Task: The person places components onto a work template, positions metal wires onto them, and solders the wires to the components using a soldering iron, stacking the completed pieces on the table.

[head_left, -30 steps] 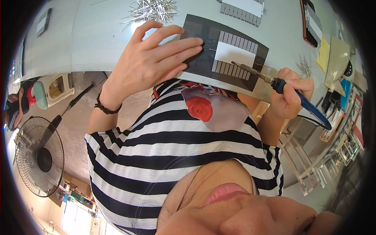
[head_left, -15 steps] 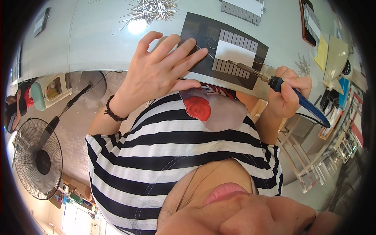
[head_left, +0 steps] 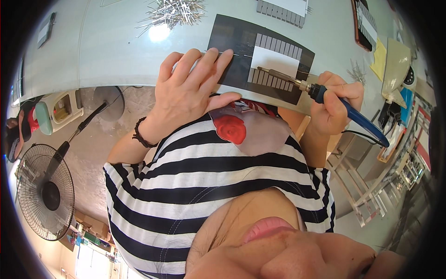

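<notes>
My right hand point(head_left: 337, 102) grips a soldering iron point(head_left: 355, 118) by its blue handle. The iron's metal tip points left, over the white strip of a card point(head_left: 275, 60) edged with two rows of grey tabs. That card lies on a dark rectangular mat point(head_left: 232, 35). At the mat's left edge my left hand point(head_left: 190, 86) is spread palm down, fingers stretched out and thumb apart. A thin metal pin point(head_left: 236, 55) lies on the mat by its fingertips. Whether the fingertips press on a pin is hidden.
A heap of thin metal pins point(head_left: 179, 13) lies at the back, with a smaller cluster point(head_left: 357, 72) at right. Another tabbed card point(head_left: 281, 13) stands behind the mat. A phone point(head_left: 362, 25) and yellow paper point(head_left: 378, 58) lie at right. A fan point(head_left: 46, 190) stands at left.
My left hand's fingertips have drawn back left from beside the card to the mat's edge. The iron's tip has shifted slightly left over the card.
</notes>
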`<state>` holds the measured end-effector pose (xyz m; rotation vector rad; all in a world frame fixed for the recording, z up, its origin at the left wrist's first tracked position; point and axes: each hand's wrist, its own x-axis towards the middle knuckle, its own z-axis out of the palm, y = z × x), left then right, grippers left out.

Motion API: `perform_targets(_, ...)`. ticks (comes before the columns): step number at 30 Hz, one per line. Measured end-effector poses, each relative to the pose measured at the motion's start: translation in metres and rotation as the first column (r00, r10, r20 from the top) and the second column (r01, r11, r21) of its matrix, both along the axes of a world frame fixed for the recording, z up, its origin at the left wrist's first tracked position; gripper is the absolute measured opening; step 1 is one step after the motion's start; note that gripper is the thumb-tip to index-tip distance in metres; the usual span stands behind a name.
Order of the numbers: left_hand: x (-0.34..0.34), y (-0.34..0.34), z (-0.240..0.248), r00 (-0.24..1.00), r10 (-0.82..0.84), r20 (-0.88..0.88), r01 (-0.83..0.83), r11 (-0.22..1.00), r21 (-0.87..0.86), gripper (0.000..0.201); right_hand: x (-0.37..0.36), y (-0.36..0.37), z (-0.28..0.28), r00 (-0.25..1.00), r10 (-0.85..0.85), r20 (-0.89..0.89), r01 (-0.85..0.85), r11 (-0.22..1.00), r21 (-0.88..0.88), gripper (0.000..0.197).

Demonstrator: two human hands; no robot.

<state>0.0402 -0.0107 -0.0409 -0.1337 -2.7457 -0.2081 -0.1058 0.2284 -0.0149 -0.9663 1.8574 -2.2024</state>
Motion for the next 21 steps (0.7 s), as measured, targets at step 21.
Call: perform_targets(21,-0.004,0.004,-0.001,0.999,0.032,-0.003,-0.032,0.999,-0.029,0.058,0.007,-0.017,0.000,0.996,-0.084,0.002,0.083,0.995,0.046,0.011)
